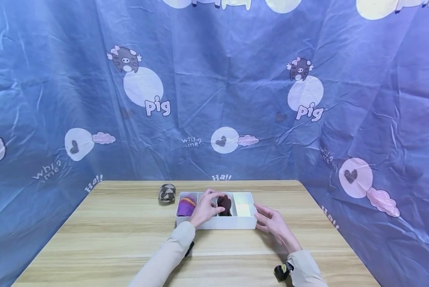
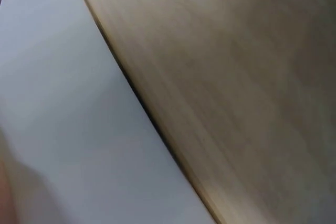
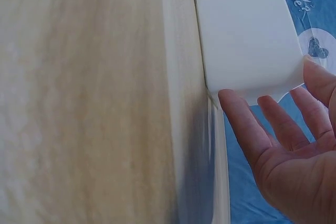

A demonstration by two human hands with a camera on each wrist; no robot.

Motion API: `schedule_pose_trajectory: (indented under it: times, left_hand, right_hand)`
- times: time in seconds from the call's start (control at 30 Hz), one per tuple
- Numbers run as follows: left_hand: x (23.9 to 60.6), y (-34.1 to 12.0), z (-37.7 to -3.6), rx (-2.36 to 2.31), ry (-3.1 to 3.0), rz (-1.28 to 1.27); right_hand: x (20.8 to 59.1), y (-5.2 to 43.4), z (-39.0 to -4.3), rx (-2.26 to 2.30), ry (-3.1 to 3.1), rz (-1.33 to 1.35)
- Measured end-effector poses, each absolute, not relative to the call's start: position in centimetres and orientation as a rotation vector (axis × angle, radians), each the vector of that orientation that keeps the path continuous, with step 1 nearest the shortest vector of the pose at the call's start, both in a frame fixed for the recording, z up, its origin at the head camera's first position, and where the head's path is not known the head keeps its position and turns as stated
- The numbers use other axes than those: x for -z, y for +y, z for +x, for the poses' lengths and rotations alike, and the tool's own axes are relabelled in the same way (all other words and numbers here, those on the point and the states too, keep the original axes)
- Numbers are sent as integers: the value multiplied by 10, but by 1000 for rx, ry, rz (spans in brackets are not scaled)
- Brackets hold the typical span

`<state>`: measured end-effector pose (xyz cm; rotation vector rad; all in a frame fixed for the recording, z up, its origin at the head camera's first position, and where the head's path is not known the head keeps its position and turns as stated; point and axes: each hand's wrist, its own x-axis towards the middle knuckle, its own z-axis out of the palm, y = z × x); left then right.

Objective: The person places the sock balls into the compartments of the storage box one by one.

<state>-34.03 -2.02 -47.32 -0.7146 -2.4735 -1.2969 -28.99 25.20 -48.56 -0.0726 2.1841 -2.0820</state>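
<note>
A white divided box (image 1: 218, 223) stands on the table. In its left compartment sits a purple rolled-up sock (image 1: 187, 207) with an orange stripe. My left hand (image 1: 206, 207) reaches over the second compartment, hiding much of it. Its thumb and fingers pinch the left side of a dark brown rolled-up sock (image 1: 225, 205) in the third compartment. At the box's right end, my right hand (image 1: 273, 223) touches the wall with mostly straight fingers (image 3: 241, 124), the thumb near the upper edge. The left wrist view shows mainly the box's front wall (image 2: 79, 114).
Behind the box's left end, a grey checkered rolled-up sock (image 1: 167, 193) lies on the wooden table (image 1: 121, 227). The right compartment shows a pale floor (image 1: 243, 210). A blue printed curtain (image 1: 207, 91) hangs behind the table and along both sides.
</note>
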Motion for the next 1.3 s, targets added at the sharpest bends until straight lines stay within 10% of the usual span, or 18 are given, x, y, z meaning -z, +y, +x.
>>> schedule_pose_trajectory:
  times: [1.3]
  left_hand:
    - [462,-92,-355,1739,-2057,-320]
  right_hand:
    - [487,251,-292,2121,2173,-20]
